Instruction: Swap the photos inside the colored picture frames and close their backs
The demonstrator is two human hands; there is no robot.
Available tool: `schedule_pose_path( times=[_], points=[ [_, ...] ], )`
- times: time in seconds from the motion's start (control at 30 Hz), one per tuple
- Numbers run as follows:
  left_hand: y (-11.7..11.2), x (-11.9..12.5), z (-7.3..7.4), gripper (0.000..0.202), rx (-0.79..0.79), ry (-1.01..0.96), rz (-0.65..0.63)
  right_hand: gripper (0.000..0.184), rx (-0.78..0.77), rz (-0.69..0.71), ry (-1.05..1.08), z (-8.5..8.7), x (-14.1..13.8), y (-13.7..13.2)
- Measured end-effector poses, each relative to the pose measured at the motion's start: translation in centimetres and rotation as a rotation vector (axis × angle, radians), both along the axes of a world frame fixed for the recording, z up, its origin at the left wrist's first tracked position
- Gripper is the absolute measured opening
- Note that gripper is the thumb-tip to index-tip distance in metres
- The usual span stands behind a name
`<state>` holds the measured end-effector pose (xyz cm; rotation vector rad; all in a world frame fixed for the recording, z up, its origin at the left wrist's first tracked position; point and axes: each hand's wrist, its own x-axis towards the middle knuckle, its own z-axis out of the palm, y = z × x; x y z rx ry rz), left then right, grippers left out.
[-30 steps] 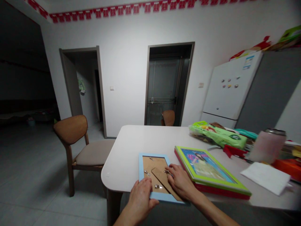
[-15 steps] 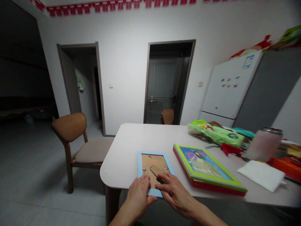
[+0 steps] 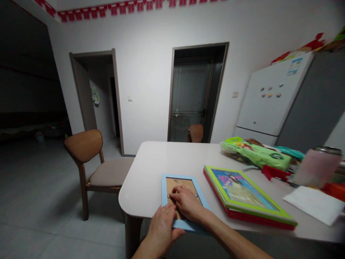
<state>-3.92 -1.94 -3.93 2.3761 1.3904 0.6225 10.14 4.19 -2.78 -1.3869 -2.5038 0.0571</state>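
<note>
A light blue picture frame [image 3: 165, 187] lies face down near the front edge of the white table [image 3: 161, 162], its brown backing board up with small metal clips. My left hand [image 3: 161, 225] rests on the frame's near left corner, fingers curled over the edge and holding it down. My right hand [image 3: 187, 203] lies across the backing board, fingertips pressed at a clip on the left side; its fingers hide the stand and most of the board.
A stack of green and red picture frames [image 3: 248, 196] lies right of the blue one. Further right are a green snack bag [image 3: 254, 153], a pink cup [image 3: 314, 167] and white paper [image 3: 315, 205]. A wooden chair [image 3: 94, 162] stands left of the table; a fridge [image 3: 272, 97] behind.
My right hand has moved from the frame's right side leftward across the backing board to the left clips, covering the stand. My left hand stays on the near left corner.
</note>
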Motion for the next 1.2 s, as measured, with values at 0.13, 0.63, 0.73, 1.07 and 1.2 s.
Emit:
schedule_pose_path(
  times=[0.13, 0.63, 0.73, 1.07, 1.2],
  points=[
    [0.0, -0.1, 0.0, 0.038, 0.009, -0.038, -0.009, 0.017, 0.031, 0.073, -0.1, 0.0, 0.0, -0.4],
    [-0.4, 0.4, -0.2, 0.061, -0.077, -0.001, 0.029, 0.023, -0.088, -0.469, 0.282, -2.0, 1.1, 7.3],
    [-0.5, 0.5, -0.4, 0.062, -0.109, 0.008, 0.032, 0.026, -0.099, -0.551, 0.3, -2.6, 1.1, 8.5],
    [-0.7, 2.0, 0.5, 0.061, -0.108, 0.124, -0.073, 0.029, -0.038, -0.443, 0.466, -0.3, 2.6, 6.7],
    [-0.1, 2.8, 0.5, 0.058, -0.084, 0.096, -0.102, 0.032, -0.068, -0.359, 0.652, 0.9, 5.4, 3.4]
  ],
)
